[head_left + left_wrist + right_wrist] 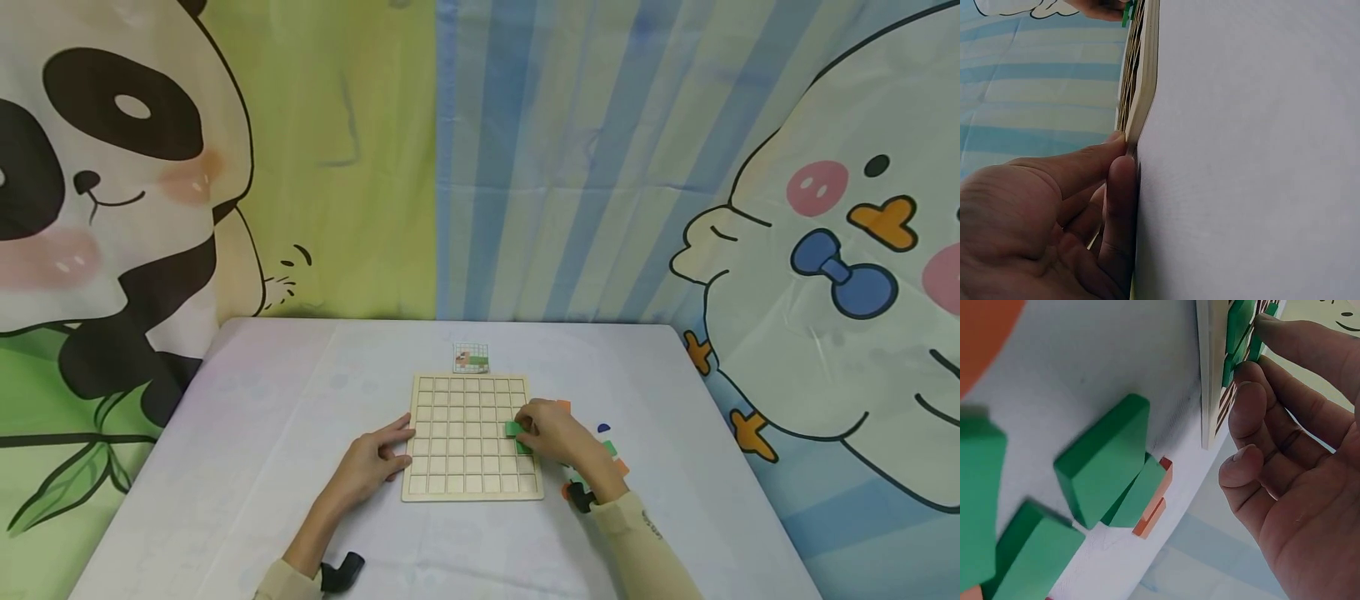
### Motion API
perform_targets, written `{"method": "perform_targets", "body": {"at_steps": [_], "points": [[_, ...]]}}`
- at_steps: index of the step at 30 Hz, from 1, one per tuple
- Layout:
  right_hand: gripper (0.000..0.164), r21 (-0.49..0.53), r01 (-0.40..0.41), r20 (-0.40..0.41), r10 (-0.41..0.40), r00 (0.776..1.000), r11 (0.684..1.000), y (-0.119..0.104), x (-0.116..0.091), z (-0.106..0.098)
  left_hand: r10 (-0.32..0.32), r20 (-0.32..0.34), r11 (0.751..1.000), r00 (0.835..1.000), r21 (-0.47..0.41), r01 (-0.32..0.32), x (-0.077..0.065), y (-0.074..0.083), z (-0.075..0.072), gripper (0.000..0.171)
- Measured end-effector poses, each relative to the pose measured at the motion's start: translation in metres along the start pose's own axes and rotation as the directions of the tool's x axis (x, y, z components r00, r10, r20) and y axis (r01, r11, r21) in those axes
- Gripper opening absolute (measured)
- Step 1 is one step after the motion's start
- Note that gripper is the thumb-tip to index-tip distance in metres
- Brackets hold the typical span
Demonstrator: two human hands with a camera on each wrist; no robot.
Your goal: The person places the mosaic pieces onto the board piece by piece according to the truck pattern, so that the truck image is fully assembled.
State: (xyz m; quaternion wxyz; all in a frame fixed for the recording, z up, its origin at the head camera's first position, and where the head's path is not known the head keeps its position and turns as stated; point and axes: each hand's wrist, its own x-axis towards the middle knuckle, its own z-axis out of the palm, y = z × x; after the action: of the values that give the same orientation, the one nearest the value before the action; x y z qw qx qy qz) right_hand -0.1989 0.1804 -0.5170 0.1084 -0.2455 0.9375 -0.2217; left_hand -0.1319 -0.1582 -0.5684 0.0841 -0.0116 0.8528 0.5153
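Note:
A light wooden grid board [465,454] lies on the table, its squares framed by raised strips. At its left edge is my left hand [367,458]; in the left wrist view the thumb and a finger [1124,178] touch the rim near a corner. Over the board's right columns, my right hand [555,429] pinches a green block [1255,347] between thumb and fingertips. More green blocks [1240,326] sit on the board beside those fingertips. The hand hides part of them in the head view.
Loose pieces lie on the table right of the board: green blocks [1107,459], orange blocks [1149,519] and a blue piece [603,427]. Behind the board is a small picture card [471,358]. A patterned curtain [555,167] hangs beyond the white table [300,375].

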Motion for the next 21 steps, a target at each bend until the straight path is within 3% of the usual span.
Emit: {"method": "perform_targets", "body": {"at_steps": [21], "points": [[0.021,-0.038,-0.012,0.020,0.013,1.000,0.999,-0.0065,0.0095,0.0042,0.004,0.003,1.000,1.000,-0.007,-0.003,-0.0001,-0.0006,-0.0002,0.049]]}}
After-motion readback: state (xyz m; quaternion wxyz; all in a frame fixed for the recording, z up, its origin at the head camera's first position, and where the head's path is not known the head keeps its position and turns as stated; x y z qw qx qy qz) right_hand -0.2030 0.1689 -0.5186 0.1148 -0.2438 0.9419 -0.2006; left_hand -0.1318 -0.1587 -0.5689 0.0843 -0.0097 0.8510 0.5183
